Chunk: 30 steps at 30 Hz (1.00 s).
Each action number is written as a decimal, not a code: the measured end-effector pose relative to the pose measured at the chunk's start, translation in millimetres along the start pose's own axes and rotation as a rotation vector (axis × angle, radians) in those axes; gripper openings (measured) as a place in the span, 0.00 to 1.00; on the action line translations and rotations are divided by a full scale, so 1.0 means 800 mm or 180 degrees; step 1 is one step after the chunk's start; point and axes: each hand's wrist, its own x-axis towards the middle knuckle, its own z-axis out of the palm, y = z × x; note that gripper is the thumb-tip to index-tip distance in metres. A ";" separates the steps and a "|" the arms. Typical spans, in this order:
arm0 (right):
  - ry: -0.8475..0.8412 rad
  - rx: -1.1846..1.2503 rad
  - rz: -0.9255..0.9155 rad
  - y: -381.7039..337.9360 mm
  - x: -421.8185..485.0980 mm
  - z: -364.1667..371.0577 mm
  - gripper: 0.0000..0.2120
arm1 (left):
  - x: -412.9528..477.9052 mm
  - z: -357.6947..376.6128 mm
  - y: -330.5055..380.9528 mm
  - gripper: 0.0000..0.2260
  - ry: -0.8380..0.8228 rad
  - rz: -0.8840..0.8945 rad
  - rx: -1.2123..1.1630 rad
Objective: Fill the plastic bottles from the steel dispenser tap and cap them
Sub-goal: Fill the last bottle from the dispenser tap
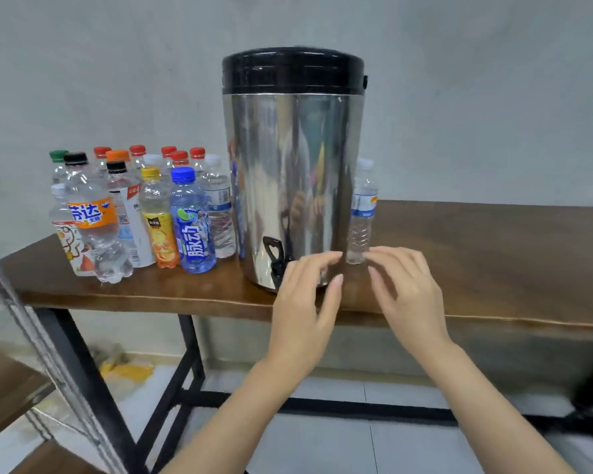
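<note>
A tall steel dispenser (293,186) with a black lid stands on the wooden table (493,254); its black tap (275,260) juts out low on the front left. A clear capped water bottle (363,213) stands upright just right of the dispenser. Several capped plastic bottles (144,213) with coloured caps cluster to the left. My left hand (303,306) hovers in front of the dispenser base beside the tap, fingers relaxed, holding nothing. My right hand (408,295) floats just below the lone water bottle, fingers loose, empty.
The table's front edge (185,304) runs across below my hands, on black metal legs (93,388). A metal rack frame (31,336) with a wooden shelf stands at the lower left. A grey wall is close behind; tiled floor lies below.
</note>
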 end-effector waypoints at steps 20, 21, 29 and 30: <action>-0.1516 0.0966 0.1599 0.181 0.094 0.058 0.34 | 0.038 0.197 -0.084 0.21 -0.1556 -0.0663 0.1296; -0.1571 0.1152 0.1735 0.183 0.099 0.066 0.37 | 0.038 0.197 -0.084 0.21 -0.1529 -0.0667 0.1286; -0.1994 0.2036 0.2194 0.190 0.126 0.120 0.52 | 0.034 0.197 -0.079 0.19 -0.1390 -0.0771 0.1283; -0.2023 0.2070 0.2211 0.191 0.128 0.124 0.52 | 0.034 0.196 -0.079 0.19 -0.1394 -0.0780 0.1288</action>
